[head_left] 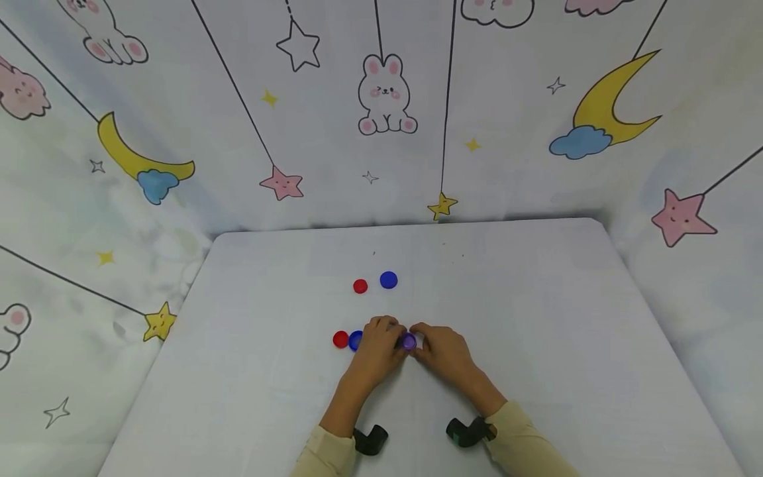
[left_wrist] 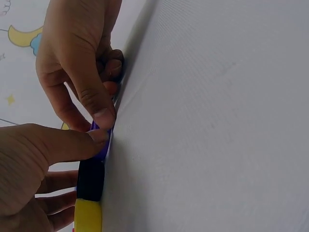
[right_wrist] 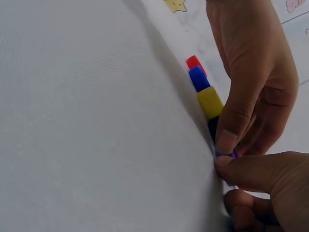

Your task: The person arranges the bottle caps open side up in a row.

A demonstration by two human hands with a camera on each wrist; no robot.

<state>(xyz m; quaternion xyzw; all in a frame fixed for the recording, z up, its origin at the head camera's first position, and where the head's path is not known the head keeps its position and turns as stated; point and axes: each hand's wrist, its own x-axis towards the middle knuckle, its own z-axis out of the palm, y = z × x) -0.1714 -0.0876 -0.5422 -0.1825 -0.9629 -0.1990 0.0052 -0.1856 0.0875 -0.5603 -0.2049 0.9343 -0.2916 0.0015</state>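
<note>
A purple round cap (head_left: 408, 342) stands at the right end of a row of small round caps on the white table. My right hand (head_left: 444, 351) pinches it from the right between thumb and fingers. From the left, my left hand (head_left: 378, 348) grips the same cap, its thumb at the joint with the black cap (left_wrist: 91, 180). Beyond the black one come a yellow cap (right_wrist: 210, 103), a blue cap (right_wrist: 199, 78) and a red cap (head_left: 340, 340), side by side. In the head view my left hand hides the yellow cap and most of the black one.
Farther back on the white table (head_left: 536, 298) lie another red cap (head_left: 360, 286) and a larger blue cap (head_left: 389, 280), a little apart. Cloth with printed moons, stars and rabbits (head_left: 387, 99) hangs behind and beside the table. A dark camera (head_left: 467, 432) sits on each wrist.
</note>
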